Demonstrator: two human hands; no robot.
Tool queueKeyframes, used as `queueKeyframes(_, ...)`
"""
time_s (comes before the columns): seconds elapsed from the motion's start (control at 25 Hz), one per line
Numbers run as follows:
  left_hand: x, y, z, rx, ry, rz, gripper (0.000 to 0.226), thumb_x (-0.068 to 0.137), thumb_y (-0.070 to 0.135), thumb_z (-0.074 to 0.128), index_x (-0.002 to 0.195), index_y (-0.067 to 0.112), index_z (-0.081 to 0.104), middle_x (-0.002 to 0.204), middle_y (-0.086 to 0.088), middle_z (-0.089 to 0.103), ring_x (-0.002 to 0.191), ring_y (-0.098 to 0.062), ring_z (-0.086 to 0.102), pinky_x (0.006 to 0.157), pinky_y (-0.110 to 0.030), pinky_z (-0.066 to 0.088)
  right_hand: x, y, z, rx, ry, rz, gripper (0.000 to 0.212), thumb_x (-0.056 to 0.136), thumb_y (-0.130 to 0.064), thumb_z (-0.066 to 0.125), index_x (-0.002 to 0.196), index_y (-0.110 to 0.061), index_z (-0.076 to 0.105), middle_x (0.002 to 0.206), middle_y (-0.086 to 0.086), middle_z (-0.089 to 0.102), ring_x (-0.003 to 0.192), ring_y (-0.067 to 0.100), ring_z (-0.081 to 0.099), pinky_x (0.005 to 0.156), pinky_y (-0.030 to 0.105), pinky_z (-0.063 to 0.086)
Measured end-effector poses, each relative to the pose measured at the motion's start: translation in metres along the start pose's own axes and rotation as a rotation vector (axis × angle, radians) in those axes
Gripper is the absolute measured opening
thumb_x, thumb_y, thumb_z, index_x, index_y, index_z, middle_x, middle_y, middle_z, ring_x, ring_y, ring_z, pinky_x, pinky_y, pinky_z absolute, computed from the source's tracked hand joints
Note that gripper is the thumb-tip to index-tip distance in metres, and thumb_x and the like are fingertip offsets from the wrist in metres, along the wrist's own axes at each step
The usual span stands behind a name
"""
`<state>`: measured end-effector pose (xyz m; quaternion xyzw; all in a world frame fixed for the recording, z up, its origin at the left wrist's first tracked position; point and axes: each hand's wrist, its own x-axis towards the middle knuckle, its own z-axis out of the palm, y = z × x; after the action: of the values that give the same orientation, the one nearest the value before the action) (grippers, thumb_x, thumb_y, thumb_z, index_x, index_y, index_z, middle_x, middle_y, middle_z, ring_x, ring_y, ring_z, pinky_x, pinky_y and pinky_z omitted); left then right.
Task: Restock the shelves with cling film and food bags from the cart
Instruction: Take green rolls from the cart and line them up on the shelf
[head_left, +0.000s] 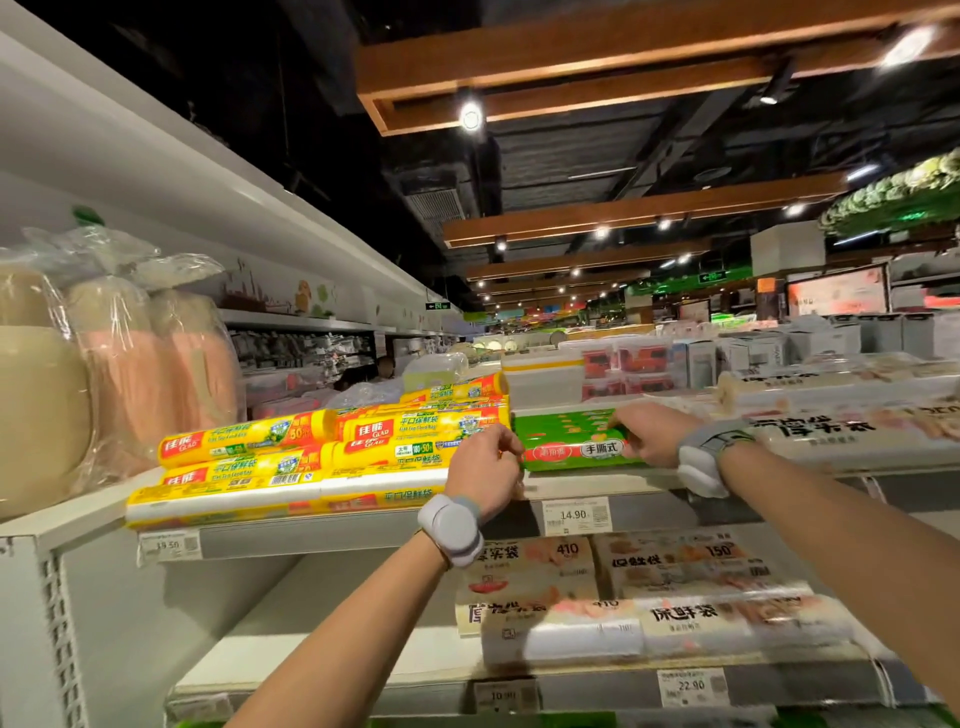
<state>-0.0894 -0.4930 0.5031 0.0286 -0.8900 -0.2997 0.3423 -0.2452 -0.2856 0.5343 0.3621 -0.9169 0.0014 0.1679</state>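
Now, left hand (485, 467), right hand (649, 434): grip round green pack (571, 441) ends at shelf edge (644, 482).

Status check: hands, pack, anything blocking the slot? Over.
Right hand grips green pack; left hand at its left end, grip unclear. Pack lying flat on top shelf. Yellow rolls close on its left, white packs on its right.
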Motion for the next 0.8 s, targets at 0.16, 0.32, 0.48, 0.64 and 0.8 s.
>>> queueKeyframes(0.16,0.01,0.0,0.009,-0.03,0.019,0.059,0.024,0.085,0.0,0.049,0.087,0.017,0.065,0.09,-0.001,0.068,0.086,-0.02,0.061,0.081,-0.033,0.05,0.026,0.0,0.021,0.031,-0.016,-0.01,0.044,0.091,-0.022,0.065,0.132,-0.014,0.049,0.123,0.005,0.059,0.109,0.021,0.056,0.09,0.03,0.047)
queueKeyframes(0.32,0.019,0.004,0.017,-0.03,0.035,0.115,0.024,0.085,0.0,0.049,0.087,0.014,0.069,0.089,-0.001,0.068,0.085,-0.02,0.06,0.078,-0.031,0.049,0.034,0.007,0.024,-0.015,-0.008,-0.04,0.047,0.088,-0.034,0.063,0.131,-0.021,0.049,0.125,0.002,0.058,0.106,0.019,0.055,0.09,0.034,0.05)
queueKeyframes(0.48,0.025,0.006,0.027,-0.042,-0.009,0.114,0.024,0.086,-0.001,0.049,0.091,0.011,0.07,0.095,-0.005,0.071,0.088,-0.021,0.061,0.081,-0.03,0.048,0.038,0.001,0.029,-0.034,-0.009,-0.034,0.05,0.088,-0.029,0.058,0.137,-0.022,0.047,0.134,-0.001,0.054,0.118,0.019,0.052,0.097,0.037,0.048)
queueKeyframes(0.64,0.025,0.013,0.037,0.052,-0.097,0.156,0.023,0.086,0.003,0.048,0.092,0.011,0.069,0.096,-0.004,0.071,0.089,-0.023,0.061,0.081,-0.032,0.048,0.038,0.0,0.03,-0.055,-0.002,-0.049,0.05,0.089,-0.027,0.057,0.137,-0.023,0.047,0.134,-0.001,0.054,0.119,0.019,0.05,0.097,0.038,0.047)
queueKeyframes(0.8,0.026,0.025,0.052,0.169,-0.259,0.144,0.03,0.087,0.007,0.047,0.104,0.016,0.07,0.11,-0.009,0.07,0.102,-0.029,0.062,0.087,-0.034,0.05,0.035,-0.002,0.03,-0.035,0.029,-0.037,0.048,0.087,-0.023,0.057,0.134,-0.023,0.05,0.131,-0.001,0.056,0.116,0.02,0.052,0.093,0.036,0.048)
